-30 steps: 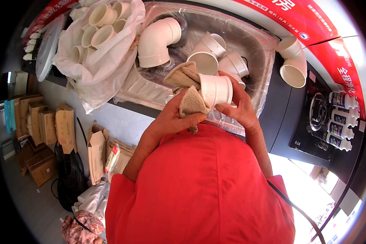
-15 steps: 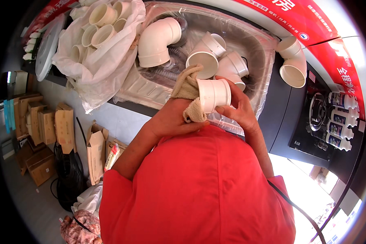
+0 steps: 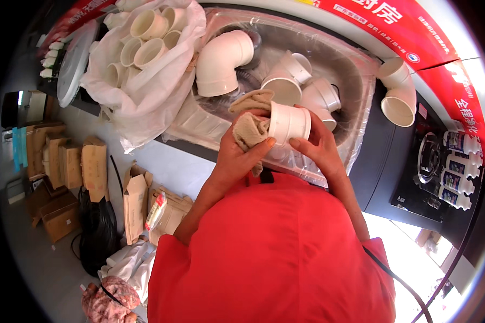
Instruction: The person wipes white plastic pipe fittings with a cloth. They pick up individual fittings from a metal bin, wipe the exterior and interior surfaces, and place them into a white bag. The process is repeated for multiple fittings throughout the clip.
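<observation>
Pipe [image 3: 290,125] is over the near edge of the sink [image 3: 199,124], right hand [image 3: 320,144] gripping one end, left hand [image 3: 241,156] bunching cloth [image 3: 250,131] at the other. Probably light, stiff, slickish; I'd grab its outside.

From the held fitting [image 3: 290,124], pipe pieces [image 3: 283,71] block 12 o'clock, while beyond the right hand [image 3: 319,143], countertop [image 3: 376,161] lies bare toward 4.

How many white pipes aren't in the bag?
5 in view: a pipe in the right hand; three in the sink, at left, middle and right; one on the counter. The left hand and rag may hide more.
</observation>
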A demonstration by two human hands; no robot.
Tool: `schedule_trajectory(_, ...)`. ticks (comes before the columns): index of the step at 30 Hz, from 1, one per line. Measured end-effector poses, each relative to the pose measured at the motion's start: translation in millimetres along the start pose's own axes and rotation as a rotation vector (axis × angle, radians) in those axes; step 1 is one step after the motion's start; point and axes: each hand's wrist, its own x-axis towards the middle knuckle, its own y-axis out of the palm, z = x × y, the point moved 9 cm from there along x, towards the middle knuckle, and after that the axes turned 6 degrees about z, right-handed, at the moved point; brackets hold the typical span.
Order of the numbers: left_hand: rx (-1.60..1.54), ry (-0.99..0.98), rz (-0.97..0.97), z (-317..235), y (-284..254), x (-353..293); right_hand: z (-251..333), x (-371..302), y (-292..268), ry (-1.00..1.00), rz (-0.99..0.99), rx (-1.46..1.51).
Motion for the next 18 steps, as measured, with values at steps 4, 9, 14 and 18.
schedule_trajectory(4, -0.045, -0.104, 0.02, 2.6, -2.4, -0.8, 4.5, 3.3, 5.1, -0.004, 0.02, 0.013)
schedule_trajectory(9, 0.017, -0.148, 0.187, 14.4, 8.4, -6.2, 5.2, 1.7, 4.2, 0.009, 0.048, -0.011)
schedule_trajectory(14, 0.116, -0.252, 0.38, 10.9, 25.0, -9.7, 12.0, -1.0, 9.7, 0.045, 0.111, 0.154)
schedule_trajectory(18, 0.184, -0.075, 0.307, 21.9, 20.8, -4.6, -0.9, -1.6, 10.2, 0.094, 0.13, 0.157)
